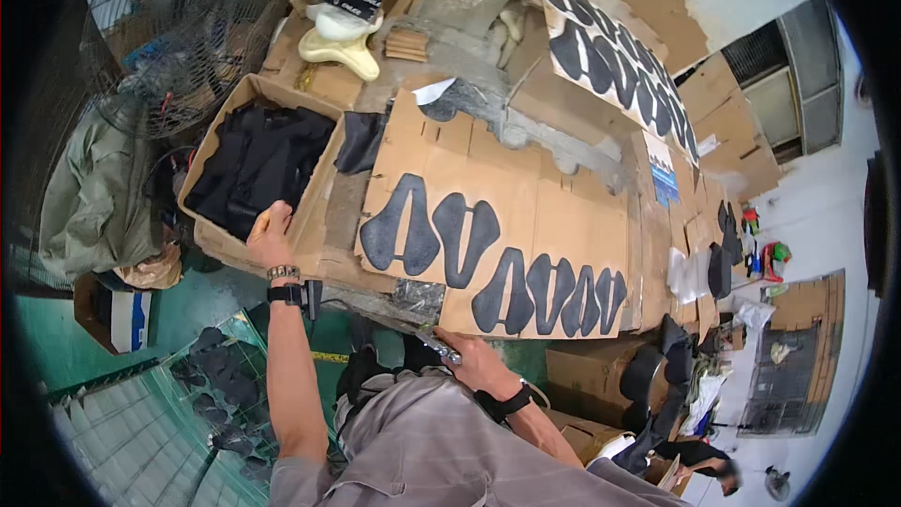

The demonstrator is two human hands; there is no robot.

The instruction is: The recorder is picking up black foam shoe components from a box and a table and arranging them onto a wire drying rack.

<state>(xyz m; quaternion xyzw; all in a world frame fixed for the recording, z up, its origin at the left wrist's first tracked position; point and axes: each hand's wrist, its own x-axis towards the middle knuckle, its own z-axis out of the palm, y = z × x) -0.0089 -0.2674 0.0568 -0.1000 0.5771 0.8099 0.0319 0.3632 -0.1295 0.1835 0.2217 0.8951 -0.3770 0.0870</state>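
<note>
My left hand point(270, 233) reaches to the near edge of an open cardboard box point(324, 139) filled with black fabric-like pieces point(258, 155). Its fingers are drawn together by the box's rim; what they pinch, if anything, is hidden. Close to my waist, my right hand point(479, 363) is closed round a slim, shiny metal hand tool point(437, 345), whose exact kind I cannot make out. Several flat black saddle-shaped pieces point(402, 225) with long centre slots lie in a row on a cardboard sheet point(554, 197) right of the box.
More black cut pieces point(615, 70) lie on a raised board at the back right. A cream saddle-shaped form point(343, 49) sits behind the box. A large wire-caged fan point(183, 38) stands at far left. Another person point(699, 460) is at lower right.
</note>
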